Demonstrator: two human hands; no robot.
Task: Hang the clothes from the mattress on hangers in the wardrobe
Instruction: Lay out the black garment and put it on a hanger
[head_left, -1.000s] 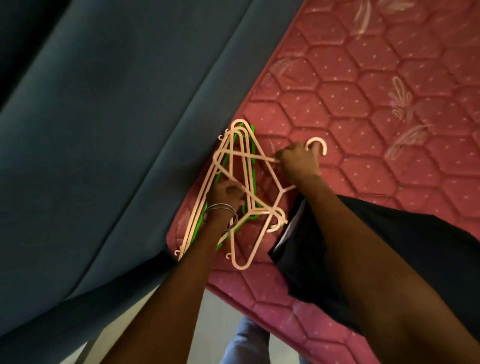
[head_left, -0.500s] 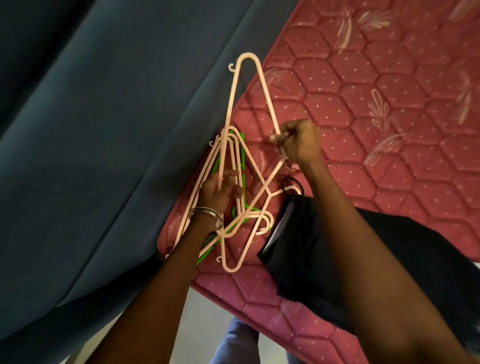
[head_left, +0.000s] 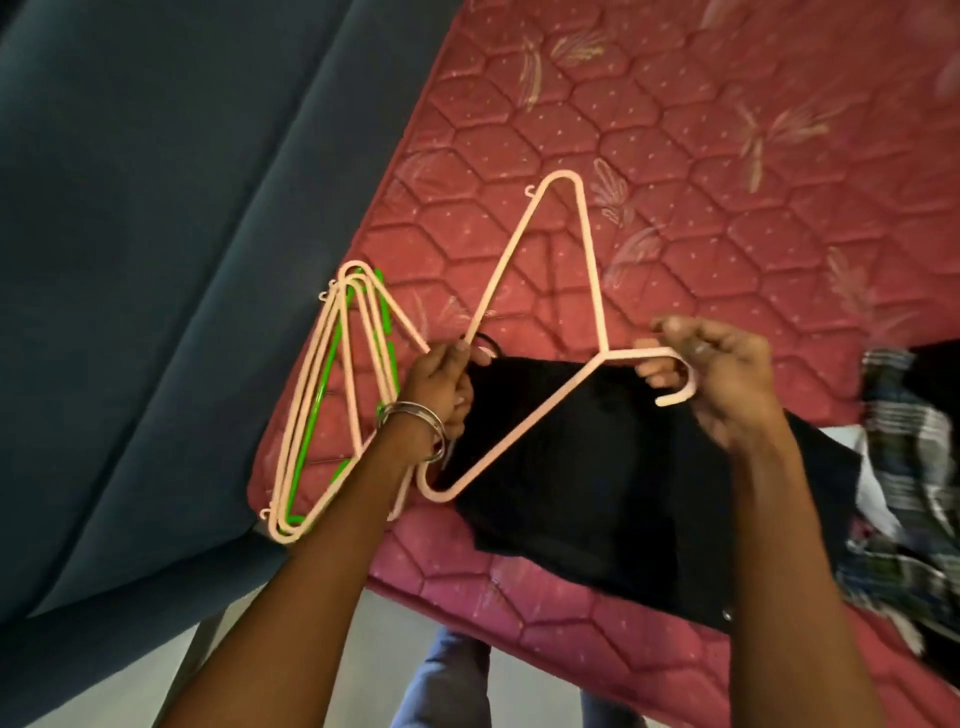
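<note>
R hand (head_left: 727, 374) raised over mattress (head_left: 675, 156), grip curled round hook of pink hanger (head_left: 587, 270). L hand (head_left: 441, 384), bangles at wrist, pinches hanger's bar w/ black garment (head_left: 597, 467). Spare hangers (head_left: 332, 395) lie at mattress edge.

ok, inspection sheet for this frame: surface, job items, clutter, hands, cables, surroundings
Surface: red quilted mattress.
Job's things: one pink hanger lifted over a black garment; hanger stack, pink with one green, at the mattress corner.
Clutter: checked cloth at right, blurred.
Hands: left hand pinches the lifted hanger's bar; right hand grips its hook end.
Cables: nothing seen.
Surroundings: dark blue-grey curtain at left; pale floor below.
</note>
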